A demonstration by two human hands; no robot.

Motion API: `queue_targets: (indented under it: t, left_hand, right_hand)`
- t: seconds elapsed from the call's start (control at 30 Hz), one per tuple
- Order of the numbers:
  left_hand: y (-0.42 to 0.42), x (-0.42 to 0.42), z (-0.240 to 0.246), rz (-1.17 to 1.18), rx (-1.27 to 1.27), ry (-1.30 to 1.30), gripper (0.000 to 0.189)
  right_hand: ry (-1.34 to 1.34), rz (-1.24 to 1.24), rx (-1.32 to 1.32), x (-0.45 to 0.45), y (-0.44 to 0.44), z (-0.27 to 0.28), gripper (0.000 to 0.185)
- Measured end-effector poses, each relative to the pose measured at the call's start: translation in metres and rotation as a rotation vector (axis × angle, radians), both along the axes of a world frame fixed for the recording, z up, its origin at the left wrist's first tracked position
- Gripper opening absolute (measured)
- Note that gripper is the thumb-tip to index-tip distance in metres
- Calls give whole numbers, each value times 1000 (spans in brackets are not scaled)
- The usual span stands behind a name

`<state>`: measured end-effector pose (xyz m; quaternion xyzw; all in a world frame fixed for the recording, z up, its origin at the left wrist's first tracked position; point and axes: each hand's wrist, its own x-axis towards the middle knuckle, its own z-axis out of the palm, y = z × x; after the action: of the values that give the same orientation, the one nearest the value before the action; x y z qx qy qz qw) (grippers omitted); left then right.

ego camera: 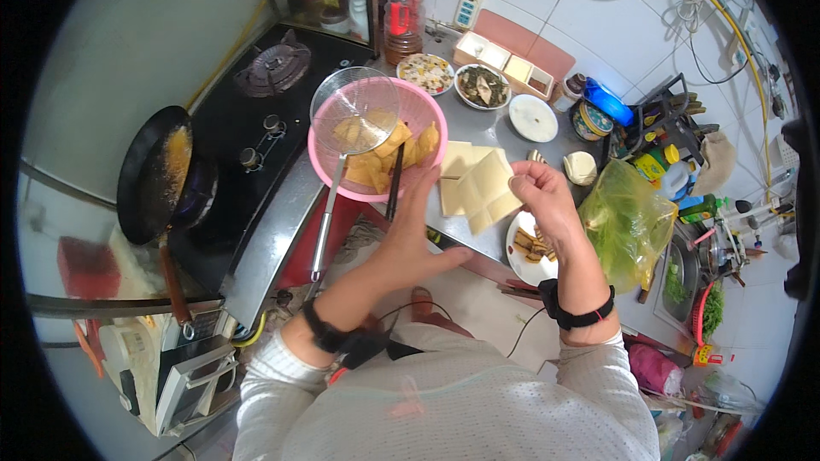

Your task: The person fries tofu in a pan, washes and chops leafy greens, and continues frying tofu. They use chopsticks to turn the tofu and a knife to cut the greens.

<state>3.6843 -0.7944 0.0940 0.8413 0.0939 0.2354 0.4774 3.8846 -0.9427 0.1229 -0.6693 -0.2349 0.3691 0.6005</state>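
Observation:
My right hand [543, 195] pinches the corner of a thin, pale yellow square food sheet [492, 186] with crossed creases, possibly tofu skin. It tilts above more such sheets [453, 195] lying on the metal counter. My left hand [410, 234] is empty, fingers apart, at the counter's front edge beside a pink plastic colander [424, 95]. Inside the colander are several golden fried pieces [368, 169]. A wire-mesh skimmer [354, 109] rests across its rim, handle towards me. Dark chopsticks [396, 180] lean in the colander. Below my right hand is a white plate [517, 262] with brown slices.
A wok [150, 186] with oil sits on the black gas stove [256, 121] at left. Behind the colander stand bowls of food [425, 73], a seasoning box [503, 64] and a bottle [403, 25]. Rightward are a green plastic bag [618, 230] and a sink [679, 262].

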Motion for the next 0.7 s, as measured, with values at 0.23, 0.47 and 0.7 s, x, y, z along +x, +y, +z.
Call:
queue_targets:
  t: [0.23, 0.47, 0.7]
  left_hand:
    - [-2, 3, 39, -87, -450, -5, 100]
    - [22, -36, 62, -208, -462, 14, 99]
    - [33, -73, 82, -254, -549, -11, 91]
  right_hand:
    - [196, 211, 248, -73, 37, 53, 35]
    - [65, 380, 365, -97, 64, 74, 47]
    - [88, 451, 409, -117, 84, 90, 41]
